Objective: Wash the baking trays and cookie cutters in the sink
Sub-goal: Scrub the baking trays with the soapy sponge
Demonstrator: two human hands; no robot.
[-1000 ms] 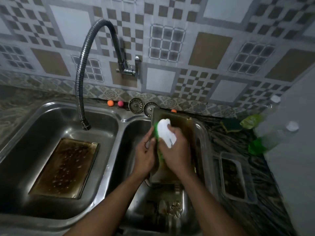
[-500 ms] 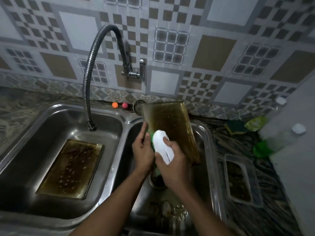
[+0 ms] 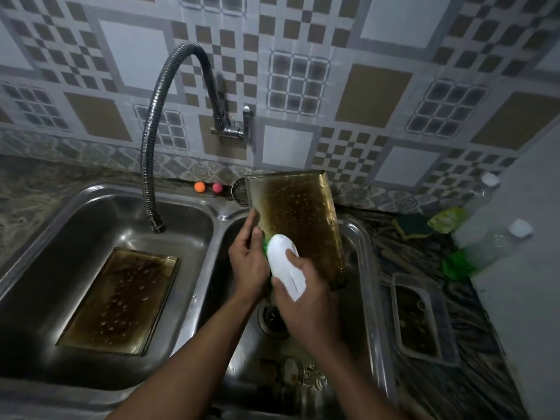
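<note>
A greasy brown baking tray (image 3: pixel 298 219) stands tilted upright over the right basin of the steel double sink (image 3: pixel 218 213). My left hand (image 3: pixel 248 257) grips the tray's lower left edge. My right hand (image 3: pixel 303 292) holds a white-handled scrub brush with green bristles (image 3: pixel 285 262) pressed against the tray's lower face. A second dirty tray (image 3: pixel 121 301) lies flat in the left basin. Cookie cutters (image 3: pixel 306 377) lie at the bottom of the right basin near my forearms.
A flexible faucet (image 3: pixel 154 140) hangs over the left basin. Two small balls (image 3: pixel 207 187) sit on the back ledge. On the counter to the right are a clear container (image 3: pixel 419 319), a green sponge (image 3: pixel 413 225) and plastic bottles (image 3: pixel 491 244).
The tray has been lifted from lying low in the right basin to standing steeply. The brush has slid down to its lower left part.
</note>
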